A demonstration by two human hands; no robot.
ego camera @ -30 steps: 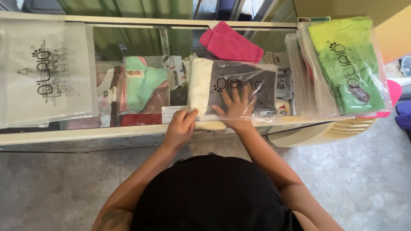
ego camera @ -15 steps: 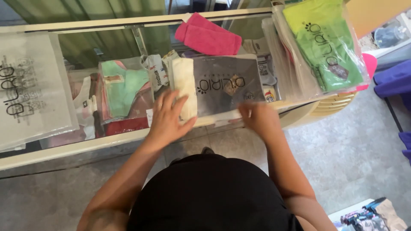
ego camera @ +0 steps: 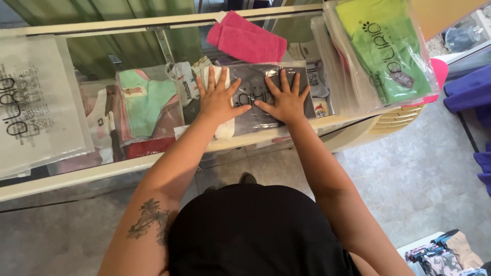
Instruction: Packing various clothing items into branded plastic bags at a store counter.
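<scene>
A person in a black top leans over a glass counter (ego camera: 76,176), both arms stretched forward. The left hand (ego camera: 219,98) and the right hand (ego camera: 285,99) lie flat, palms down and fingers spread wide, side by side on a grey garment sealed in a clear bag (ego camera: 258,97); neither hand grips anything, they only press on it. The bag rests on the glass near the front edge, with a cream fold showing at its left end under the left hand. Just behind it lies a folded pink cloth (ego camera: 246,42). To the right, a green bagged garment (ego camera: 386,48) tops a stack of packets. At far left sits a white printed bag (ego camera: 38,102). Beneath the glass, a mint green packet (ego camera: 146,99) is visible.
</scene>
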